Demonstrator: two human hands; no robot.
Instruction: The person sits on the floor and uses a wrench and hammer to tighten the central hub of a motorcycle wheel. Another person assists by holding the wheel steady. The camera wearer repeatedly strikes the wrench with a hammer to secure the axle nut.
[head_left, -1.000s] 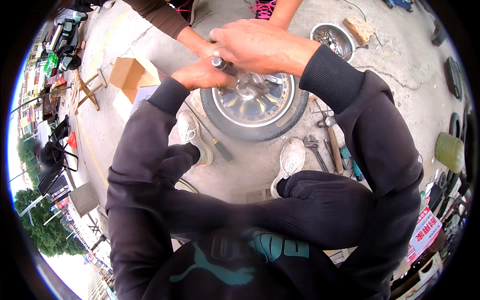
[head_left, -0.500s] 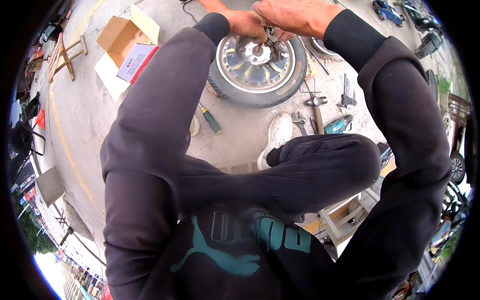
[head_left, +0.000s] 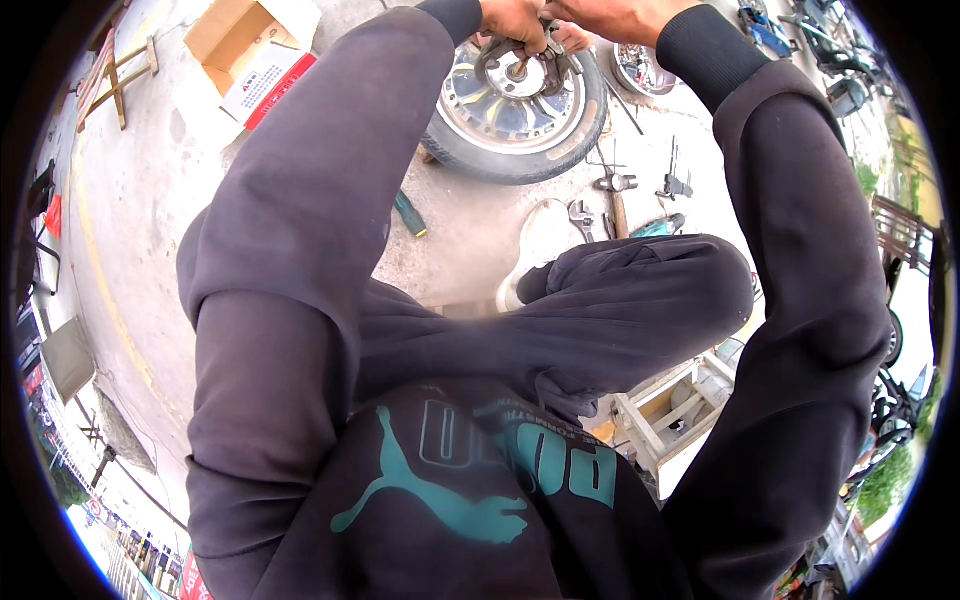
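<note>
A spoked wheel with a black tyre (head_left: pixel 510 163) lies flat on the ground at the top of the view. Over its hub sits a dark, curved metal brake part (head_left: pixel 553 72), beside the central axle. My left hand (head_left: pixel 517 22) is closed on the upper side of this part, fingers pointing down. Close beside it on the right, my right hand (head_left: pixel 622 18) is closed at the same spot; what its fingers grip is hidden. Some fingertips show below my right hand, and I cannot tell whose they are. The frame's upper edge cuts off both hands.
An opened cardboard box (head_left: pixel 245 60) lies left of the wheel. Nearer me are a screwdriver (head_left: pixel 410 214), a hammer (head_left: pixel 617 190), an adjustable wrench (head_left: pixel 582 220), calipers (head_left: pixel 675 180) and a partly hidden teal power tool (head_left: pixel 662 226). Another wheel (head_left: pixel 643 70) lies right. A wooden stool (head_left: pixel 675 420) stands by my knee.
The view has shifted, so the wheel and tools sit higher in the frame. Both hands stay at the brake part, with my right hand now slightly farther right of my left.
</note>
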